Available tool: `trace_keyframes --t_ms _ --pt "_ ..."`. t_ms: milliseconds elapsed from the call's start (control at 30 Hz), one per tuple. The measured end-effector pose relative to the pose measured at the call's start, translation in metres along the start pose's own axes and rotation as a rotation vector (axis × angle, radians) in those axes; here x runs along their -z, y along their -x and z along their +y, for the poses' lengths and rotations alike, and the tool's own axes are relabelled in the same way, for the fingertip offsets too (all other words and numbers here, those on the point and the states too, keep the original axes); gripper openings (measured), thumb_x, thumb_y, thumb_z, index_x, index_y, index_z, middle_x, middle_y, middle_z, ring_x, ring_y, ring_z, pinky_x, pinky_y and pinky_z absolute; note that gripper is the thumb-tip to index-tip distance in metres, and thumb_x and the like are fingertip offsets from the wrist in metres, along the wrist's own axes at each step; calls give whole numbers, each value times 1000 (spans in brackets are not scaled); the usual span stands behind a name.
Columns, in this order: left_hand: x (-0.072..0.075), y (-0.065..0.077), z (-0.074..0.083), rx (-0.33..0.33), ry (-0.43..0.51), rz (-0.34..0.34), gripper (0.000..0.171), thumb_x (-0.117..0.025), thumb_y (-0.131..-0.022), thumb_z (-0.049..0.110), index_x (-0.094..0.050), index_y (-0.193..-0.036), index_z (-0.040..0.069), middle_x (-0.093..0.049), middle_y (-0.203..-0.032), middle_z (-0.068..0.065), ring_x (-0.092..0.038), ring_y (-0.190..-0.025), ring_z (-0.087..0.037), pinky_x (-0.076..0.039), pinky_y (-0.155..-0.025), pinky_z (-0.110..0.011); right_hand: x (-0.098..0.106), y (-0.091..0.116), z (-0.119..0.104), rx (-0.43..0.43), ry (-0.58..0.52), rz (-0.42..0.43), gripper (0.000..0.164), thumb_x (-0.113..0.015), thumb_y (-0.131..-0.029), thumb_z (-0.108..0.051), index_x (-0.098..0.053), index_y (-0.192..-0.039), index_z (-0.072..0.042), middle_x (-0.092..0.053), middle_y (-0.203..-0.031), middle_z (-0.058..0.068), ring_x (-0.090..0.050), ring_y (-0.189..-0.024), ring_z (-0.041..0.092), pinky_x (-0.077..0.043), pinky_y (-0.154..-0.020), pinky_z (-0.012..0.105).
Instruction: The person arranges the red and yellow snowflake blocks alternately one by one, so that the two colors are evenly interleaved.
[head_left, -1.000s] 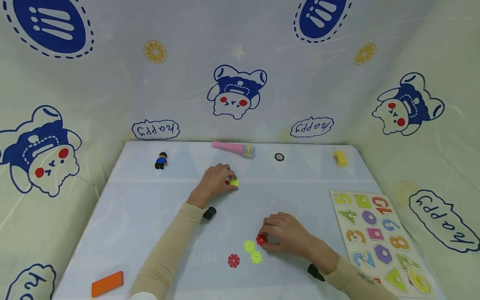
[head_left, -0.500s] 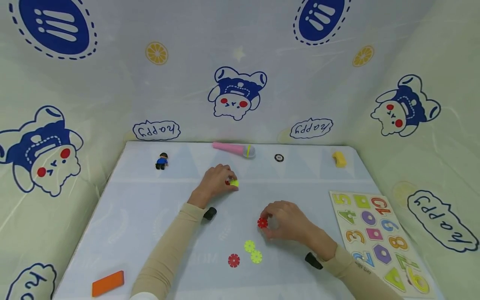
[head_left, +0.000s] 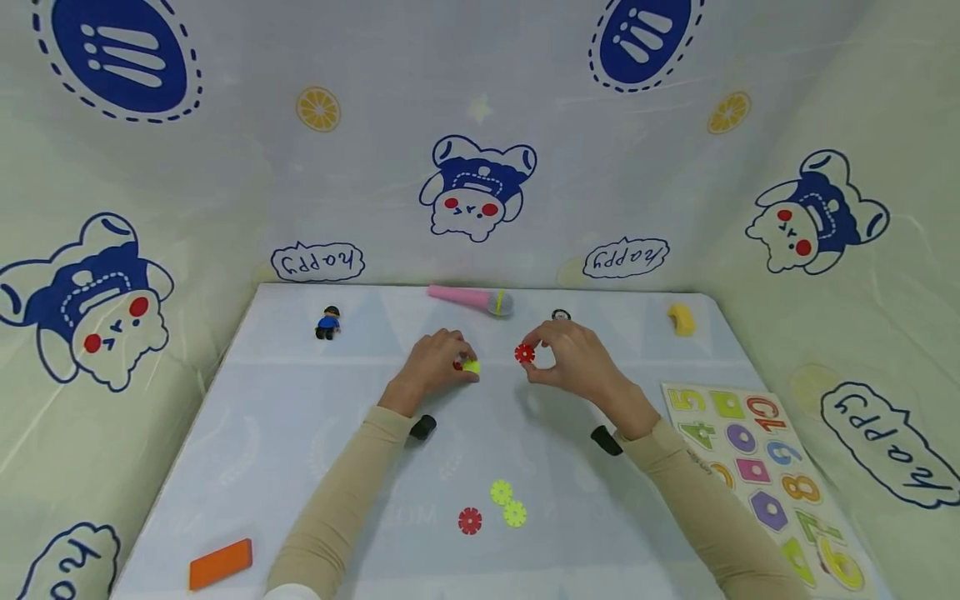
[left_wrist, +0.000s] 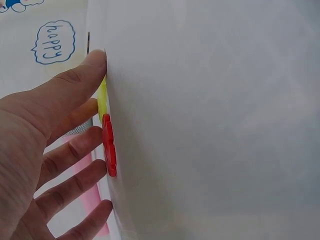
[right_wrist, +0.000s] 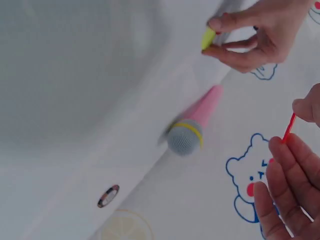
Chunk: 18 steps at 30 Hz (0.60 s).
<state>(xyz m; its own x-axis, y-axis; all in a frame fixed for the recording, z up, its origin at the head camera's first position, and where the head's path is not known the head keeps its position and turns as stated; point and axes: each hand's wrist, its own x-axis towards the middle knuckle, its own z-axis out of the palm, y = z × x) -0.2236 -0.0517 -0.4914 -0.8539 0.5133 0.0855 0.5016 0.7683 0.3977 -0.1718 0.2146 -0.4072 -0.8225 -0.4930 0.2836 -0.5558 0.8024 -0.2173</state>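
Red disc pinched between thumb and fingertips of the right hand; left hand pinches a yellow disc

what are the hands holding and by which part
The right hand pinches a red disc by its rim. The left hand holds a yellow disc by its edge; whether it also grips the red piece there is unclear.

A pale sheet rose behind the white table and flanked it left and right, printed with bears, orange slices and "happy" bubbles, its creases catching light beside the table.
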Motion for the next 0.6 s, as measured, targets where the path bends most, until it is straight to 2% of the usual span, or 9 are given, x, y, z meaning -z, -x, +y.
trace_keyframes --t_ms 267,600 --pt "-1 -1 0 18 8 -19 36 -92 -88 41 -86 -114 17 -70 -102 2 -59 -93 -17 -51 -84 -37 -7 -30 10 -23 -4 -4 31 -93 -85 -23 -81 -110 -8 -79 -104 7 -68 -94 24 -62 -81 37" --pt "0 -1 1 23 -2 -17 35 -92 -89 40 -86 -113 16 -71 -103 0 -59 -94 -19 -52 -86 -38 -25 -40 13 -58 -19 -98 29 -92 -87 -25 -81 -110 -10 -80 -106 8 -67 -96 23 -59 -84 40"
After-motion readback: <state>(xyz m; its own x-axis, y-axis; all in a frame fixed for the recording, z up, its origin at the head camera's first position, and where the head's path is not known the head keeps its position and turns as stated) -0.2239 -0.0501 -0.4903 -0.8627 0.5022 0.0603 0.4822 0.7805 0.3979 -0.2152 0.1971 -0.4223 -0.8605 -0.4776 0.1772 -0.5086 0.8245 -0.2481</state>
